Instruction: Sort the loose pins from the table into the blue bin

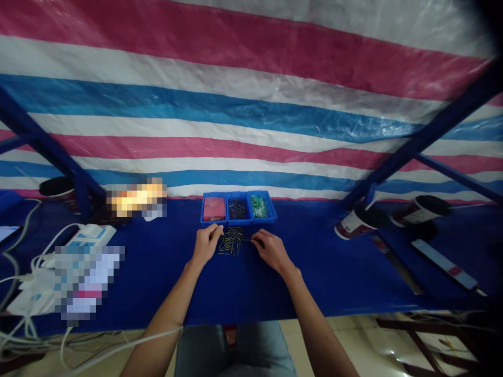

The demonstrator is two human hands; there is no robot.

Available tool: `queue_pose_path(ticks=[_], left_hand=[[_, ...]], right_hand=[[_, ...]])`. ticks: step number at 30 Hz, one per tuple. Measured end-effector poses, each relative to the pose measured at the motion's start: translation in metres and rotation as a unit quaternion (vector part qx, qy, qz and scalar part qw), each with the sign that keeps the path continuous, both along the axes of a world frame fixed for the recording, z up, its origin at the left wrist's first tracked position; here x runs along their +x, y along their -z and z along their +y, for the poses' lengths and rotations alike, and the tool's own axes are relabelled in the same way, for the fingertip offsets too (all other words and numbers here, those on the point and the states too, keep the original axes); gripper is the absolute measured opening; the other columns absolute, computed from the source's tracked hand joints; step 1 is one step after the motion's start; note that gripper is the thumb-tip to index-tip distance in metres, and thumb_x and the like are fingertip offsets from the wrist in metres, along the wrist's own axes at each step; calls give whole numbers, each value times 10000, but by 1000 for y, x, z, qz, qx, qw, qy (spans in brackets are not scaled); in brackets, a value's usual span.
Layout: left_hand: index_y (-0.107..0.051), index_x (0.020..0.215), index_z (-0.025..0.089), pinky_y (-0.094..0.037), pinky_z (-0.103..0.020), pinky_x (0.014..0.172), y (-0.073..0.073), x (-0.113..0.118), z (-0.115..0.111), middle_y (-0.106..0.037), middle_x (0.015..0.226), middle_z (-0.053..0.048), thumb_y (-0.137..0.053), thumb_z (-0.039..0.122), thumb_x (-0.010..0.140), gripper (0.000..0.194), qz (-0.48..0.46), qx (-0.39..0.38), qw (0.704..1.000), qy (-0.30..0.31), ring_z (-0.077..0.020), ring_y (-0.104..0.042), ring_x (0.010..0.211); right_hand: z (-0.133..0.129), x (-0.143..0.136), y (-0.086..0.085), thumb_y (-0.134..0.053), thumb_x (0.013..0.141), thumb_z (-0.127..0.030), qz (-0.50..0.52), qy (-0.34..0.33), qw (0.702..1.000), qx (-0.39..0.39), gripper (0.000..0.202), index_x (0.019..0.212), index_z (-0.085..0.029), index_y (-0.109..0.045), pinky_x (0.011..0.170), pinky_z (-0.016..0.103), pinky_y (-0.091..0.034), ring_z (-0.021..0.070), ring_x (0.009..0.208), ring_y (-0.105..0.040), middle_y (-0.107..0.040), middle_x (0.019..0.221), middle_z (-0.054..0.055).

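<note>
A loose pile of thin, dark and brass-coloured pieces like screws [231, 240] lies on the blue table. My left hand [205, 245] is at the pile's left edge, thumb and fingers pinched together; what is between them, if anything, is too small to make out. On the pile's right, my right hand [271, 250] is closed in a pinch, and a thin, screw-like piece [245, 240] sticks out leftward from its fingertips. Just behind stand three joined blue bins: one with pink-red flat pieces [214, 208], one with dark screw-like pieces [237, 209], one with green and whitish small pieces [259, 206].
White power strips [88, 235] with tangled cables lie at the left, beside a blurred-out patch. Cup-like tubs [356, 222] and a pale flat bar [446, 263] are at the right. Blue frame posts [424, 133] and a striped sheet [236, 120] close off the back.
</note>
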State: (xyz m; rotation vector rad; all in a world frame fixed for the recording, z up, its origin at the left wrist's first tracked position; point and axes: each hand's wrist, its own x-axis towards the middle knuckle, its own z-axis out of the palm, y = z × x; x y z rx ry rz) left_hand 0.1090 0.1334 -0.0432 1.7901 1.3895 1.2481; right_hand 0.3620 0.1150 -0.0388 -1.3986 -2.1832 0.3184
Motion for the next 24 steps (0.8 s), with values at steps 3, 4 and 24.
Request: queue_pose_path(ticks=[3, 4, 24], left_hand=[[-670, 758, 160, -278, -231, 523, 0, 1, -1, -353, 500, 59, -498, 417, 959, 369, 17, 1, 1000, 24, -98, -338, 471], [-685, 795, 160, -288, -230, 528, -1, 2, -2, -379, 506, 57, -497, 420, 959, 360, 24, 2, 999, 31, -99, -350, 475], [-703, 884, 161, -315, -203, 535, 6, 6, 1, -509, 529, 53, -548, 380, 944, 275, 88, 4, 992, 87, -90, -411, 484]], right_hand=[[-5, 5, -13, -568, 960, -228, 2, 30, 999, 26, 105, 941, -232, -670, 651, 262, -434, 161, 732, -650, -682, 914, 32], [-5, 4, -18, -560, 965, -235, 7, 32, 999, 34, 114, 952, -233, -674, 653, 263, -435, 162, 728, -650, -686, 916, 36], [7, -59, 14, -422, 1041, -269, 73, -43, 991, 101, 242, 1052, -202, -655, 736, 250, -477, 158, 789, -644, -674, 926, 69]])
